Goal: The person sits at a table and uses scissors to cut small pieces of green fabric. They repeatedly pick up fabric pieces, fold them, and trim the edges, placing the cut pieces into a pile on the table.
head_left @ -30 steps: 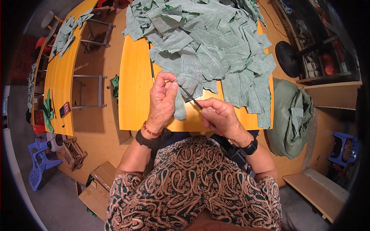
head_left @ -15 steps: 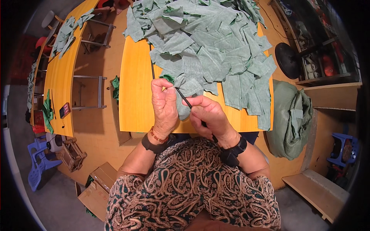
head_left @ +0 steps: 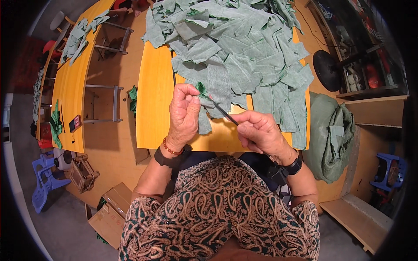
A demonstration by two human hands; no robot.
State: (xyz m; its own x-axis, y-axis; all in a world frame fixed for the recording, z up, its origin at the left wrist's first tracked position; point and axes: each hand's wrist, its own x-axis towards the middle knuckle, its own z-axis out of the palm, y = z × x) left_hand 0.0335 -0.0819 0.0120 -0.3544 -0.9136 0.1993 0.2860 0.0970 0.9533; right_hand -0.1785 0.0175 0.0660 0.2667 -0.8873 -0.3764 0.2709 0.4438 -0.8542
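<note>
On the left, a long yellow side table (head_left: 69, 95) has some green cloth on it, and a strip of brown floor (head_left: 104, 143) runs between it and the main table (head_left: 152, 108). The main table's left edge is easy to see, with a wide band of yellow top showing beside it. A thin black rod (head_left: 174, 71) lies there, next to the cloth. Then comes the left hand (head_left: 183, 114), its thumb and first finger pinched together on a small green cloth piece (head_left: 201, 89), near the front of the table. A black stick (head_left: 224, 114) slants from that cloth to the right hand (head_left: 261, 132), which is curled closed around it. Just past the hands, on the far side, is a big pile of green cloth (head_left: 248, 52). On the right, the pile comes close to the table's near corner. A fat green sack (head_left: 322, 148) sits just beside the right edge.
</note>
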